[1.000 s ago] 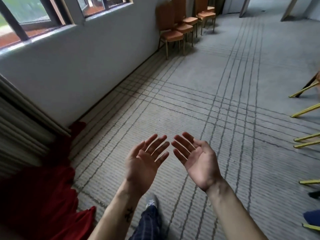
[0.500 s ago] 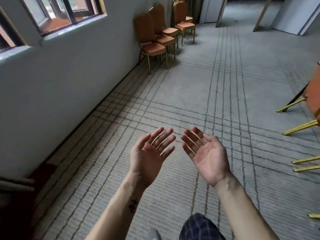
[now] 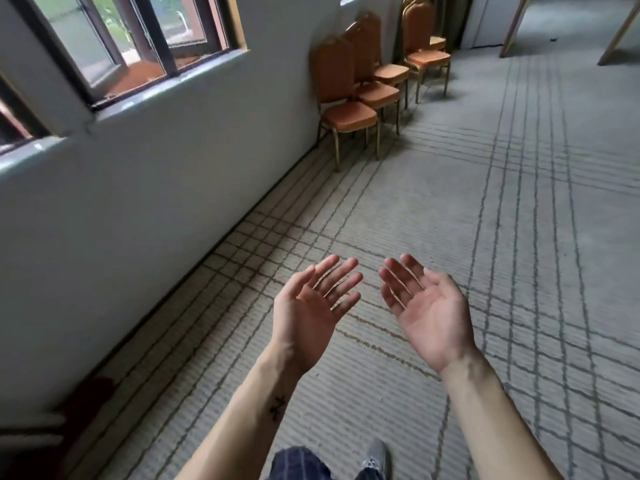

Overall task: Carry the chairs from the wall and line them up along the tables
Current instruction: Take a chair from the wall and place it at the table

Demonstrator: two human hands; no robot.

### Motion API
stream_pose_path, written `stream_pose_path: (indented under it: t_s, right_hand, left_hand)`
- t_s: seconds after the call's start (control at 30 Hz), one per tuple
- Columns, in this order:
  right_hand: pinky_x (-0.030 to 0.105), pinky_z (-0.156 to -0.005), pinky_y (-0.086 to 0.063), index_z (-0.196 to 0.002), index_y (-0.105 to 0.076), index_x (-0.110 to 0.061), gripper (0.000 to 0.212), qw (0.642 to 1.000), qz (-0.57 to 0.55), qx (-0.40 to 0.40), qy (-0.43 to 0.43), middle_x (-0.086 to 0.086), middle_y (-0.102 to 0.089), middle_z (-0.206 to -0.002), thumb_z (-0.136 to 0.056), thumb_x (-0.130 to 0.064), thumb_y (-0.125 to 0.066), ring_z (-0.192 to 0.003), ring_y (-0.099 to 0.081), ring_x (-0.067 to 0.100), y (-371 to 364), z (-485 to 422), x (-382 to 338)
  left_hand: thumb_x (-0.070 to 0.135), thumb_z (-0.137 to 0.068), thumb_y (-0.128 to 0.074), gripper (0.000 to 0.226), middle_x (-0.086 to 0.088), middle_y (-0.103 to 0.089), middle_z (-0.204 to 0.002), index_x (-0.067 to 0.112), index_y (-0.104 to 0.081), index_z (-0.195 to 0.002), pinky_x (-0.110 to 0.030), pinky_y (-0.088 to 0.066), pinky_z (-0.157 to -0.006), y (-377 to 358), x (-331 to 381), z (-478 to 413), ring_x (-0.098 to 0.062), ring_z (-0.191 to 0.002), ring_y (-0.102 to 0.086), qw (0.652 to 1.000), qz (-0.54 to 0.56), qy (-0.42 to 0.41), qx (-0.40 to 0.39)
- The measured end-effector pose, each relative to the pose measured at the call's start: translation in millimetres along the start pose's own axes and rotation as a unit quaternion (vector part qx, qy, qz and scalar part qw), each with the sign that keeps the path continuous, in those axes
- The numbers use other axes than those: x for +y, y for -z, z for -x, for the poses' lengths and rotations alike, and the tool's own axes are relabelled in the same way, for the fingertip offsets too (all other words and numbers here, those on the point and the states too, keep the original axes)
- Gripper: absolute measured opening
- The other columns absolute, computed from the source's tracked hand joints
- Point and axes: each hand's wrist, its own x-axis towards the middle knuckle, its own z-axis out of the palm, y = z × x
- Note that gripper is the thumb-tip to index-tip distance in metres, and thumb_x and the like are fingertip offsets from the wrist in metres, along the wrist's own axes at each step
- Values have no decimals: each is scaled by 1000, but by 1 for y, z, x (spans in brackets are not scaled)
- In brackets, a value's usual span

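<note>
Both palms up and holding nothing: left hand (image 3: 313, 318) and right hand (image 3: 427, 315) at lower center, fingers relaxed, orange chairs (image 3: 349, 98) against the wall (image 3: 156, 188) at upper center.

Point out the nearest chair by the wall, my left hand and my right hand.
nearest chair (image 3: 349, 116), head view, on the middle of its orange seat cushion.
left hand (image 3: 304, 315), head view, on the upturned palm.
right hand (image 3: 431, 315), head view, on the upturned palm.
</note>
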Motion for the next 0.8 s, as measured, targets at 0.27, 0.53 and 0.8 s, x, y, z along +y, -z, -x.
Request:
stream_pose_path:
  t_s: [0.27, 0.53, 0.8]
  right_hand:
    - [39, -98, -48, -125, -60, -10, 35, 999, 29, -20, -34, 16, -70, -126, -103, -27, -38, -112, -70, 25, -58, -178, -42]
    - [38, -94, -50, -124, -60, -8, 36, 999, 42, 21, -25, 17, -70, -123, -101, -25, -39, -110, -70, 28, -135, -400, -62]
    - [41, -100, -48, -127, -59, -8, 37, 999, 33, 32, -12, 18, -69, -127, -102, -26, -40, -115, -67, 30, -217, -583, -95]
  left_hand:
    - [30, -96, -46, 46, -21, -64, -137, 6, -57, -133, -46, -42, -109, -29, 60, -174, -37, -129, -59, 999, 33, -8, 27]
    - [31, -95, -46, 47, -20, -65, -136, 7, -58, -133, -47, -42, -109, -11, 167, -403, -36, -126, -61, 999, 42, 12, 20]
    - [33, -93, -47, 48, -19, -65, -136, 8, -58, -132, -44, -47, -100, -33, 281, -586, -32, -115, -67, 1000, 12, 14, -20]
